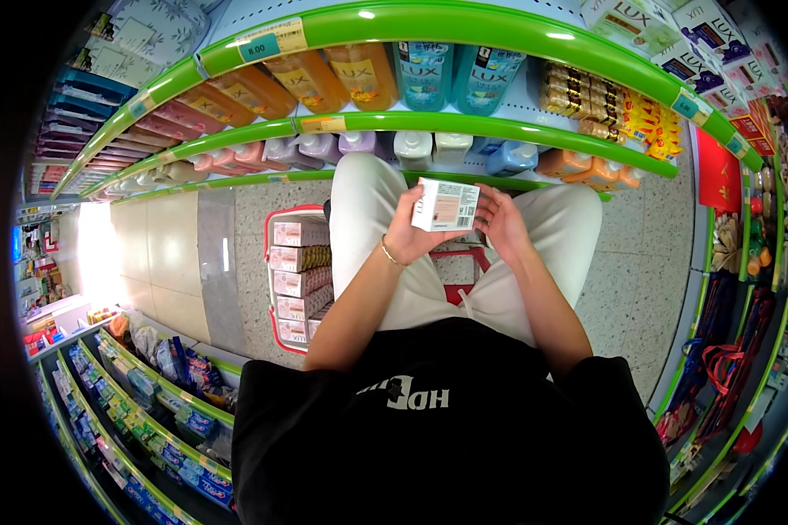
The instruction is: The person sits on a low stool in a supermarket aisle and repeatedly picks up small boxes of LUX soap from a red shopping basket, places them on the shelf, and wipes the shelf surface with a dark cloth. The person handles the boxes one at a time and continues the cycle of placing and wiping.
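A white and pink Lux soap box (448,207) is held over my lap, with a printed side and a barcode facing up. My left hand (404,226) has its thumb on the box's left end and its fingers beneath it. At the box's right end, my right hand (501,222) touches the edge with its fingertips, the fingers partly curled. Left of my knee on the floor stands a white and red basket (268,262) with stacked rows of similar soap boxes (291,284).
Green-edged shelves (433,122) curve across the front, with Lux bottles (423,73) above and pump bottles (412,147) below. A red object (459,292) lies between my legs. Toothpaste shelves (164,420) stand at lower left, more racks (735,341) at right.
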Demonstrator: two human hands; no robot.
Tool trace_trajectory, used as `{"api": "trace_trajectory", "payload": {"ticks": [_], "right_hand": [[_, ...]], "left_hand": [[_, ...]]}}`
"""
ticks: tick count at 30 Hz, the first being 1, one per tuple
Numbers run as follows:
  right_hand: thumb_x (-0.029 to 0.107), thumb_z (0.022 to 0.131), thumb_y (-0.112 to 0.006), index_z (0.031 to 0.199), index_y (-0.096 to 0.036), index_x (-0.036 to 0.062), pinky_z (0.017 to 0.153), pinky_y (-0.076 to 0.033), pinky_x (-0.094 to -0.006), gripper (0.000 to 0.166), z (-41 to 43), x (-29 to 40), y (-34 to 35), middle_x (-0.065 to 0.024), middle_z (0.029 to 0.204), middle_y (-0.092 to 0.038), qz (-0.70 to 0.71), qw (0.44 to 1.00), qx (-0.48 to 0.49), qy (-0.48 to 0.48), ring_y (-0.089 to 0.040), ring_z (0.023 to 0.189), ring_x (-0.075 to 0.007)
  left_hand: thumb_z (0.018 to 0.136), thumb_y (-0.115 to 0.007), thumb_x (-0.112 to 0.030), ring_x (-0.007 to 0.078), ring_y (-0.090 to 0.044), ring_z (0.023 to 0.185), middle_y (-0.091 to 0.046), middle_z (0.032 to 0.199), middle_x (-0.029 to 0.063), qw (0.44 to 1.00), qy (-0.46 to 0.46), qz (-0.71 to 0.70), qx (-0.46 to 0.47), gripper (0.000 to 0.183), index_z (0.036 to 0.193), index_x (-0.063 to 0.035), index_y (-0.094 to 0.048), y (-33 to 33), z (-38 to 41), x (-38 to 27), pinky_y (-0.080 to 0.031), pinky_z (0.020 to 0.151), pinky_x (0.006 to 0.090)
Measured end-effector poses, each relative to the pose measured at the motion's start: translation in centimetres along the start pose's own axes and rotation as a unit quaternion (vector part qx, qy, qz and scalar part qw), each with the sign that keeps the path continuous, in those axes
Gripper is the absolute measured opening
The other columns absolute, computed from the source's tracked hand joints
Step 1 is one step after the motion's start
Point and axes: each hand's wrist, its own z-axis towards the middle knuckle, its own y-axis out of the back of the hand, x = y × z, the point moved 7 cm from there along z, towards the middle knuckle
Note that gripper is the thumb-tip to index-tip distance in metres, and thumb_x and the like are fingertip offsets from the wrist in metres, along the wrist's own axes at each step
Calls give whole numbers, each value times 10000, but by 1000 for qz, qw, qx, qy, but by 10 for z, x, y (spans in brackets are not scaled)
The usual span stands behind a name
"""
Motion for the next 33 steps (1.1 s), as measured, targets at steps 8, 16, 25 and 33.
{"api": "trace_trajectory", "payload": {"ticks": [8, 16, 25, 33], "right_hand": [[351, 847, -433, 1173, -502, 93, 817, -402, -308, 422, 4, -5, 5, -53, 985, -544, 9, 1000, -24, -11, -509, 913, -166], [351, 848, -445, 1131, -548, 123, 797, -398, -311, 378, 10, -15, 13, -27, 925, -561, 6, 998, -43, -47, -510, 860, -155], [346, 859, -448, 1117, -545, 108, 779, -406, -307, 364, 12, -24, 5, -13, 888, -553, -40, 994, -63, -84, -510, 833, -139], [342, 843, -474, 1123, -538, 104, 789, -401, -308, 373, 17, -33, -3, -24, 894, -544, -86, 987, -82, -112, -499, 846, -148]], "left_hand": [[685, -433, -742, 352, -420, 1163, -356, 1310, 237, 981, -14, -155, 118, 1047, 1358, 23, -193, -23, -6, -11, -264, 1026, 493], [716, -464, -669, 374, -438, 1130, -400, 1276, 226, 977, -144, -152, 35, 925, 1306, 26, -308, -9, -43, -47, -324, 981, 494], [796, -573, -247, 173, -549, 969, -580, 1030, 75, 910, -257, 34, -322, 440, 1138, 9, -470, 121, -208, -74, -423, 870, 310], [462, -795, -399, 336, -470, 1072, -479, 1125, 216, 501, 15, 573, -648, 1012, 1225, 78, -332, 256, -315, 56, -382, 925, 394]]}}
